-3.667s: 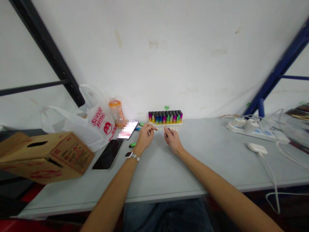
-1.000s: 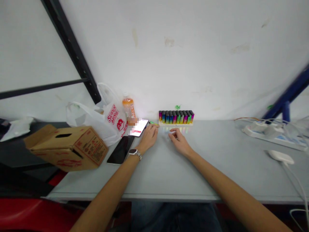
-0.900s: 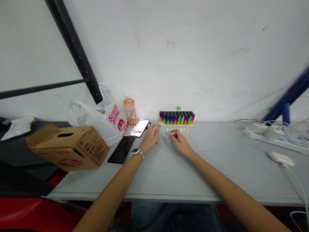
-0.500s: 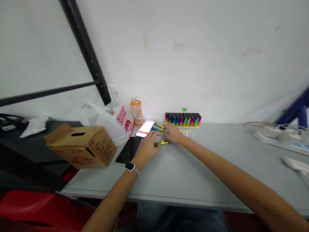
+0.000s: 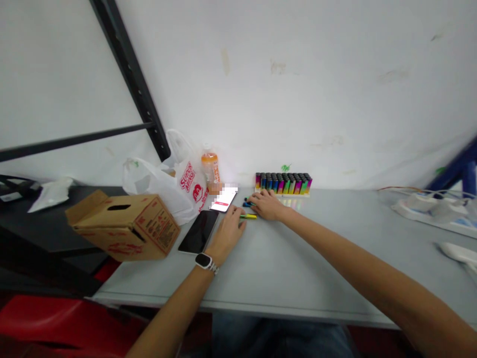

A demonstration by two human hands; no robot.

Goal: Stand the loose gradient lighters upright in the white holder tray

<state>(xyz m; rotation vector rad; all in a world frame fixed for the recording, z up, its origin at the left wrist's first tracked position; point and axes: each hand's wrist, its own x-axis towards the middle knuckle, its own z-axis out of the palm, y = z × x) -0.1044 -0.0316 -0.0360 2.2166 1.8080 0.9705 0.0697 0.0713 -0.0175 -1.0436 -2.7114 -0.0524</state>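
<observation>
A yellow-green lighter lies at the fingertips of my left hand, which is closed on its left end. My right hand is curled over a pair of blue-ended lighters; their left ends poke out past my fingers and the rest is hidden under the hand. Just behind my right hand, rows of upright multicoloured lighters with black tops stand in a pale tray against the wall.
Left of my hands lie a lit phone and a dark tablet. Behind them stand an orange-capped bottle and a white plastic bag. A cardboard box is at the left edge, a power strip at the right.
My right hand has shifted right and slightly nearer, carrying the pair of lighters away from the phone. The lighter at my left hand has moved slightly left and has turned a little.
</observation>
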